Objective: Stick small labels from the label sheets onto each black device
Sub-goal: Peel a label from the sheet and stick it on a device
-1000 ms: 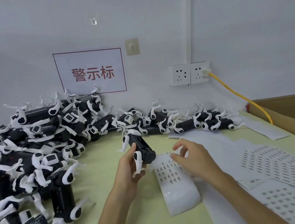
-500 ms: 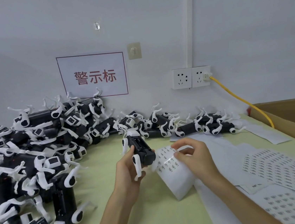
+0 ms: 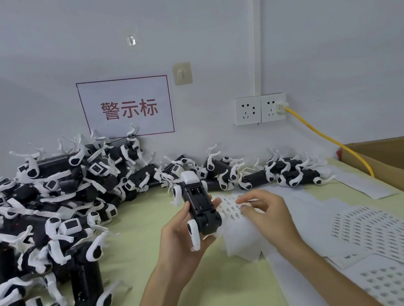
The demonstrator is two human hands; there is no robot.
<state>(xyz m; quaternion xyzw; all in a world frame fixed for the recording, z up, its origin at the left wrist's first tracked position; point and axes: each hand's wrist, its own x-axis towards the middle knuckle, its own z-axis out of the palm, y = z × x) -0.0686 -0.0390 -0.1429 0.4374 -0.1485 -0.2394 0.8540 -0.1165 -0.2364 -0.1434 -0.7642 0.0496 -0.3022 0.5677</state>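
Observation:
My left hand (image 3: 180, 240) grips a black device with white legs (image 3: 199, 203), belly side up, above the table. A white label sheet (image 3: 240, 231) is lifted off the table right beside the device. My right hand (image 3: 265, 211) pinches at that sheet's upper part, where small printed labels show. A big heap of the same black devices (image 3: 59, 209) covers the left of the table, and a row of them (image 3: 268, 173) lies along the wall behind my hands.
More label sheets (image 3: 387, 240) lie spread at the right on the pale green table (image 3: 135, 236). A cardboard box (image 3: 393, 163) stands at the far right, with a yellow cable (image 3: 330, 143) running from the wall socket toward it.
The label sheet has come up off the table toward the device. My right hand moved up with it, fingers now on its labels. The device has turned belly side up.

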